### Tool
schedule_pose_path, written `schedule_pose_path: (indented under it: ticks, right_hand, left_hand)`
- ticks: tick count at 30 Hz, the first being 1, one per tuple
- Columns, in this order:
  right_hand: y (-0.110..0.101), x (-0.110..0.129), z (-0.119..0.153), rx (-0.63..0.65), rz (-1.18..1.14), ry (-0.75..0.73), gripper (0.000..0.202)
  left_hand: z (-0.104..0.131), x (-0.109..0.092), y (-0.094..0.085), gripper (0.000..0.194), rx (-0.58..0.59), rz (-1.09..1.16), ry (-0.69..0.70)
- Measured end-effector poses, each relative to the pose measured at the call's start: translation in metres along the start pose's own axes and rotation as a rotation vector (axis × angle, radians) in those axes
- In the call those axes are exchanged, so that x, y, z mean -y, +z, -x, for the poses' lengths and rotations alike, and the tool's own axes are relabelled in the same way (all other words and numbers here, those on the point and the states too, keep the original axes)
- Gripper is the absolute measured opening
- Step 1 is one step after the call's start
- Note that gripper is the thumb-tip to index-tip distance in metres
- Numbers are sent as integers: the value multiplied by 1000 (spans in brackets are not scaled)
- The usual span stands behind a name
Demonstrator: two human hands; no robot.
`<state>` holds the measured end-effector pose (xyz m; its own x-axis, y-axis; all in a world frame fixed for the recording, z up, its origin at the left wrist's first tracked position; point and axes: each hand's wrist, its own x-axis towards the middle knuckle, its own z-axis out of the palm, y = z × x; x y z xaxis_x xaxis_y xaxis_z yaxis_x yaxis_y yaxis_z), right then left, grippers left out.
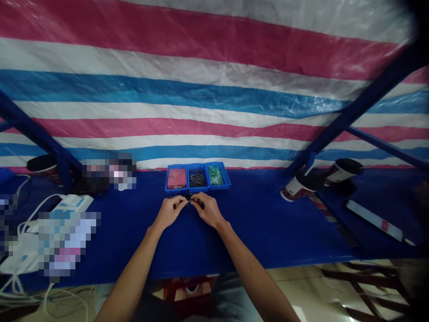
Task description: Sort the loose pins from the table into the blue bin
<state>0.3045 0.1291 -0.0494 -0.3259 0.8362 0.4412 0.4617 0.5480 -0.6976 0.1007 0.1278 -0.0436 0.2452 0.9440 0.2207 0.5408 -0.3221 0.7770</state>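
I see left hand (170,211) and right hand (209,209) both pinching thin piece (190,201), likely for steadiness; blue trays (198,189) just far side, probably for short reach

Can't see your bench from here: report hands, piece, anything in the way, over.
Left hand and right hand pinching small thin piece between them. Too small to identify. Three blue bins close beyond hands; cups off to right.

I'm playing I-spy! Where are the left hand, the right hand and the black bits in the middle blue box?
Left hand (170,211): head view, back of hand.
Right hand (210,210): head view, back of hand.
Black bits (197,178): head view, middle of pile.
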Motion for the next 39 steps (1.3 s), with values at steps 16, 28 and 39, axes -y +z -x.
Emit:
schedule_pose_path:
  ticks: [16,28,39]
  right_hand:
    - [0,-2,0,-7,27,-10,18]
    - [-2,-1,-2,-9,93,13,24]
    - [0,-3,-1,-27,43,7,20]
  left_hand:
    - [0,-2,-1,35,2,-9,0]
    - [0,-1,0,34,-5,8,6]
    - [0,-2,-2,35,-5,13,1]
